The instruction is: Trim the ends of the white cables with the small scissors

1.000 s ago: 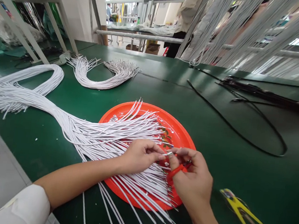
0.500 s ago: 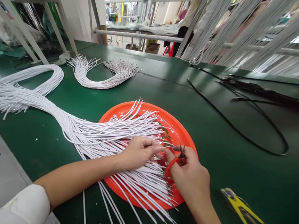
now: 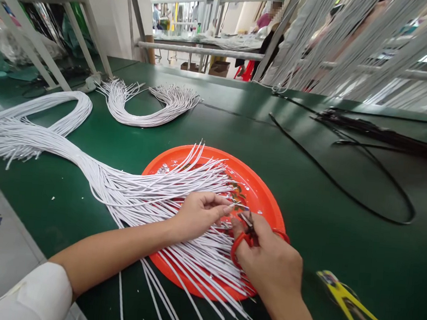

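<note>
Over a red tray [image 3: 269, 204], my left hand [image 3: 199, 217] is closed, pinching the end of one white cord between thumb and fingers. My right hand [image 3: 265, 249] grips small scissors [image 3: 241, 242] with red handles. Their dark blades stand a little apart, just to the right of the pinched cord end. A thick bundle of white cords [image 3: 140, 186] runs from the left across the tray, its loose ends fanned out under and around my left hand. Small shiny scraps [image 3: 165, 168] lie at the tray's left side.
On the green table [image 3: 231, 126] rest a curved bundle of white cords [image 3: 142, 116], black cords [image 3: 345, 186] and a yellow-handled tool [image 3: 340, 293]. White cords [image 3: 358, 48] hang from a rack at the back right. A person sits in the background.
My right hand first had its fingertips at the cord end with the scissors tucked in the palm. Now the blades point forward beside it. My left hand has shifted slightly up.
</note>
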Available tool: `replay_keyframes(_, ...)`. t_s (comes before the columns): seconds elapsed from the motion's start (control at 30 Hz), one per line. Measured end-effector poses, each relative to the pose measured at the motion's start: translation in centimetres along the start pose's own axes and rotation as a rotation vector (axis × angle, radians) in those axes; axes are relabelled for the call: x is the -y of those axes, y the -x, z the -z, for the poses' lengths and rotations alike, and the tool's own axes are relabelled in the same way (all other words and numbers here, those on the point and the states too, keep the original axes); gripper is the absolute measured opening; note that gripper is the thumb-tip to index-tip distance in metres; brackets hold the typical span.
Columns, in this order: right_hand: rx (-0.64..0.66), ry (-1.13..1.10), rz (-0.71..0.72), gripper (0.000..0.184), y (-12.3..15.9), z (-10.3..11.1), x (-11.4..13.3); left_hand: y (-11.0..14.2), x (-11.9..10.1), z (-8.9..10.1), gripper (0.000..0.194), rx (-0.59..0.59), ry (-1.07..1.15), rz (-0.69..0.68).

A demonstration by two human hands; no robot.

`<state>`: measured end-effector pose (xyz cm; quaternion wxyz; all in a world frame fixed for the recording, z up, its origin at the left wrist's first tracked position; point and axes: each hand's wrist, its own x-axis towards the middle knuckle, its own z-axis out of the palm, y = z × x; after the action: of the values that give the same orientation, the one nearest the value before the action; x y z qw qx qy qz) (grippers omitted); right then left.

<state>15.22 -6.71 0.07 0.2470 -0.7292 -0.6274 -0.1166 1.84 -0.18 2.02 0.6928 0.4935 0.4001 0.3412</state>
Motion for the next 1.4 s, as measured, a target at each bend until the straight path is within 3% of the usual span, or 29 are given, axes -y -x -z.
replay_keyframes(0.27,0.081,0.263,0.116,0.031,0.4,0.0,-0.2,0.1,0.0,-0.3,0.022,0.035,0.037,0.015)
replay_keyframes(0.43,0.017,0.308,0.181,0.032,0.3,0.3,-0.3,0.1,0.3,-0.2,0.014,0.000,-0.053,-0.003)
replay_keyframes(0.73,0.026,0.348,0.227,0.034,0.3,0.5,-0.5,0.1,0.0,-0.2,0.010,-0.025,-0.137,-0.028)
replay_keyframes(0.9,0.095,0.220,0.157,0.034,0.4,-0.2,-0.9,0.1,0.3,-0.2,0.013,-0.046,-0.202,-0.076)
replay_keyframes(1.0,0.159,0.048,-0.010,0.029,-0.1,-0.2,-0.8,0.1,0.4,-0.1,0.014,-0.049,-0.225,-0.103)
replay_keyframes(1.13,0.230,-0.169,-0.209,0.037,-0.6,0.3,-0.7,0.2,0.5,-0.1,0.015,-0.039,-0.233,-0.117)
replay_keyframes(1.4,0.012,-0.525,-0.217,0.020,-0.3,0.4,0.3,0.2,0.7,0.0,0.013,-0.034,-0.288,-0.173)
